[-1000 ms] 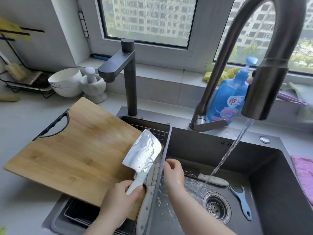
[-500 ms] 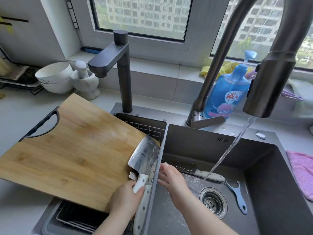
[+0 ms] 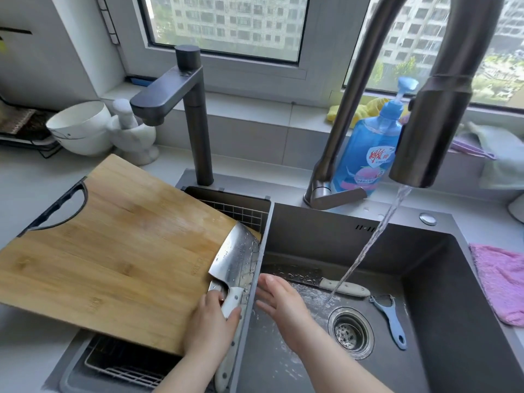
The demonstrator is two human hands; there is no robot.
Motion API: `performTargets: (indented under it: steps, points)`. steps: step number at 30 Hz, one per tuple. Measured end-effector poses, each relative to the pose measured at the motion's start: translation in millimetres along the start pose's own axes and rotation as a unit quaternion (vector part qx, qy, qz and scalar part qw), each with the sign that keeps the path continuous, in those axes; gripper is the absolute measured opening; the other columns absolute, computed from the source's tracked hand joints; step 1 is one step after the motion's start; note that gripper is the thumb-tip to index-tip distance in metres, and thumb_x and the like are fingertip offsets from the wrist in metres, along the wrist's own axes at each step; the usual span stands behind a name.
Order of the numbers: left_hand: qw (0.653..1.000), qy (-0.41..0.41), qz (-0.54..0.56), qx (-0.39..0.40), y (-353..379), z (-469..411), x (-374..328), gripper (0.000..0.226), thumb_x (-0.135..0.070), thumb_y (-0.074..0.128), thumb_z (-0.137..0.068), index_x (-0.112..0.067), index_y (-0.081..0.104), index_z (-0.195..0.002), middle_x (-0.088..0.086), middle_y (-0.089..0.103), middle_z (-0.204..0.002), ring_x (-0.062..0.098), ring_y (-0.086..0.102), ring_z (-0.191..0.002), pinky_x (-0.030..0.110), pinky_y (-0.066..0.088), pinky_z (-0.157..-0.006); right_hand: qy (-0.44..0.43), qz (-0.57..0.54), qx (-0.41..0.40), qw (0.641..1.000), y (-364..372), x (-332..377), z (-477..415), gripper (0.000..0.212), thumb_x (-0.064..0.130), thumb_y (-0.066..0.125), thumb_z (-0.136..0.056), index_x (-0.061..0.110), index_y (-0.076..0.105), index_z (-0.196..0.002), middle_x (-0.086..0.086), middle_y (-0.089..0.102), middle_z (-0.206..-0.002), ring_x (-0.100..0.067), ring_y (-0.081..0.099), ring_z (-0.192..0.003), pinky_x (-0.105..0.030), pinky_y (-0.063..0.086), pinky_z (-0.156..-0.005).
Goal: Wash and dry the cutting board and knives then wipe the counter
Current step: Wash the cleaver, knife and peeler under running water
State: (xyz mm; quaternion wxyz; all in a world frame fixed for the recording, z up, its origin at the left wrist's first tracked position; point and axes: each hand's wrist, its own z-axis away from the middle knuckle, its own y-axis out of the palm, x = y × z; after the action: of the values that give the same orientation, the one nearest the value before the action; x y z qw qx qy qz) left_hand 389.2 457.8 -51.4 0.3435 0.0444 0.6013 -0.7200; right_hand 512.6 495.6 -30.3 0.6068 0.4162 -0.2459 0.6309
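**Head view: wet cleaver going down by the sink divider**

Left hand [image 3: 211, 321] is clamped on the white handle of the cleaver [image 3: 236, 258], whose broad blade lies at the right edge of the cutting board [image 3: 113, 251], against the divider of the sink [image 3: 467, 321]. Right hand [image 3: 279, 302] hangs open and empty over the basin. Beaded with water, the steel is probably heavy, stiff and slippery; best gripped by the handle, never the edge. A second knife [image 3: 344, 287] lies near the drain under running water.

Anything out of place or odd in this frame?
Yes. The cutting board lies askew, bridging the counter and the left basin's rack. The tap runs into the sink while neither hand is under the stream.
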Motion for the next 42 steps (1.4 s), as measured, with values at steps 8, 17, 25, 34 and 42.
performTargets:
  steps: [8,17,25,34,42]
  points:
    - [0.976,0.189,0.006,-0.111,-8.6,13.7,-13.3,0.034,-0.035,0.045,-0.075,-0.013,0.064,-0.094,0.005,0.066,-0.097,0.021,0.063,-0.087,0.032,0.051,-0.064,0.022,0.141,-0.030,0.989,-66.0,-20.2,19.2,0.022,0.001,0.043,-0.094,0.017,0.056,-0.085,0.002,0.064,-0.076,0.000,0.061,-0.057,-0.012,0.048,-0.059]
    - [0.969,0.207,-0.131,-0.025,23.0,6.1,-60.3,0.056,-0.034,0.042,-0.094,-0.021,0.021,-0.145,0.001,0.005,-0.156,0.015,0.000,-0.144,0.031,0.013,-0.115,0.089,0.408,-0.182,0.890,-201.4,-40.1,-6.1,0.025,0.007,0.047,-0.089,0.007,0.058,-0.111,-0.009,0.063,-0.104,-0.018,0.052,-0.087,-0.021,0.037,-0.072]
    - [0.927,0.282,-0.231,-0.092,40.3,-6.0,-47.4,0.060,-0.038,0.059,-0.051,-0.014,0.061,-0.106,0.009,0.067,-0.111,0.022,0.039,-0.114,0.036,0.055,-0.074,0.052,0.632,-0.142,0.760,-214.7,-45.6,-64.8,0.048,0.018,0.043,-0.093,0.011,0.033,-0.139,-0.008,0.028,-0.149,-0.027,0.030,-0.135,-0.028,0.027,-0.108]
    - [0.940,0.247,-0.223,-0.076,37.1,-5.5,-49.6,0.055,-0.039,0.037,-0.067,-0.017,0.045,-0.117,0.010,0.062,-0.122,0.021,0.024,-0.129,0.025,0.013,-0.102,0.032,0.740,-0.119,0.661,-218.8,-43.6,-112.3,0.049,0.012,0.039,-0.093,0.012,0.026,-0.141,-0.008,0.036,-0.144,-0.027,0.032,-0.132,-0.035,0.029,-0.105]
    - [0.933,0.240,-0.249,-0.101,40.9,-5.8,-48.3,0.054,-0.039,0.037,-0.067,-0.018,0.055,-0.113,0.009,0.063,-0.121,0.020,0.037,-0.120,0.029,0.027,-0.093,0.063,0.729,-0.070,0.678,-212.9,-49.7,-115.3,0.044,0.015,0.050,-0.088,0.012,0.038,-0.130,-0.011,0.045,-0.133,-0.027,0.043,-0.125,-0.035,0.040,-0.098]
